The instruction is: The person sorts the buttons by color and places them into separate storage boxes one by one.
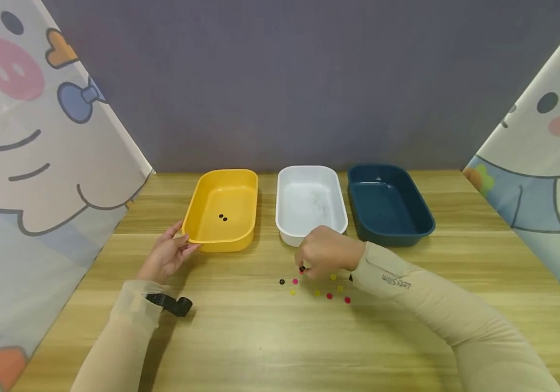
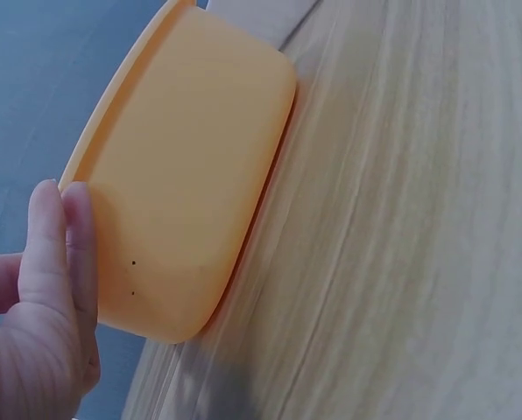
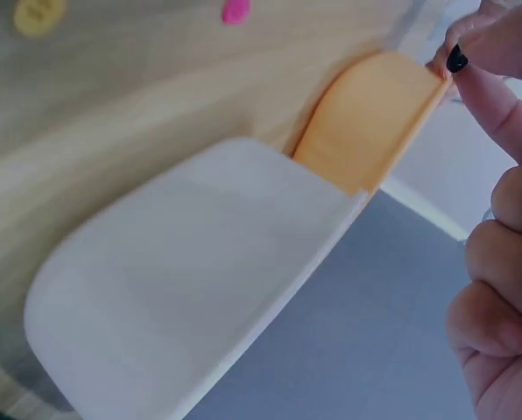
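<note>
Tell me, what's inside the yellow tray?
Two black buttons lie inside the yellow tray, on its floor. The inner face of its near wall is hidden, so anything tight against it can't be seen.

There it is, "LetsSlim" lettering, printed dark on the right sleeve! It's reading upside down, up near the wrist.

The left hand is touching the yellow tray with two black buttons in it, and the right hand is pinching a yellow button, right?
Not quite: the button that the right hand pinches is black, as the right wrist view shows. The left hand does touch the yellow tray, and two black buttons do lie in it.
</note>
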Demonstrator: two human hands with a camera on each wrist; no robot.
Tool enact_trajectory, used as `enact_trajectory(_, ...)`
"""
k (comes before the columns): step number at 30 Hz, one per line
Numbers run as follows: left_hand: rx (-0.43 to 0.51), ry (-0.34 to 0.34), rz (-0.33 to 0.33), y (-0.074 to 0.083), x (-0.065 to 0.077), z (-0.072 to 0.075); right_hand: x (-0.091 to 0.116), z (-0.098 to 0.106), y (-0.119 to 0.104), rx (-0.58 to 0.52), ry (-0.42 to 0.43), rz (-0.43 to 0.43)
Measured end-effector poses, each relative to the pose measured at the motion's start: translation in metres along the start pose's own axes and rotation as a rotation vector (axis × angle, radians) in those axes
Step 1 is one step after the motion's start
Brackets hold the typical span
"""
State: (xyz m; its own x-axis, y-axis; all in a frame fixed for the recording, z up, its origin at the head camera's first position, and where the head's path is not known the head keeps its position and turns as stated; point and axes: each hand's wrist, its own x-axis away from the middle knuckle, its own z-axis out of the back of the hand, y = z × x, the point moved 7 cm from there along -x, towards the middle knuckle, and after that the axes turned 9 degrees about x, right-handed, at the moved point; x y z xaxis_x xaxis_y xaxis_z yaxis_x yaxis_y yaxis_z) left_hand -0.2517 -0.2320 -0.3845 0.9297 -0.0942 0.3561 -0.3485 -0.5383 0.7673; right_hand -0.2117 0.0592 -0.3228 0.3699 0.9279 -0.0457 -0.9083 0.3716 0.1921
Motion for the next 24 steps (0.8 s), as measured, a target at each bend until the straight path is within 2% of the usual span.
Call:
enact_trajectory(9,-0.013,0.012,-0.003,-0.001,0.000,0.001,-0.018,0.007,0.024,0.039,-0.014,-0.078)
enact_trajectory(18,-0.094,-0.003,-0.048,-0.001,0.002,-0.001,-0.039,0.016,0.047,0.111,-0.116,-0.137)
enact_trajectory(21,-0.087,-0.003,-0.053,-0.001,0.000,0.000,-0.048,0.022,0.056,0.120,-0.081,-0.157)
enact_trajectory(24,-0.092,-0.005,-0.050,-0.001,0.000,0.001,-0.055,0.029,0.059,0.158,0.013,-0.131)
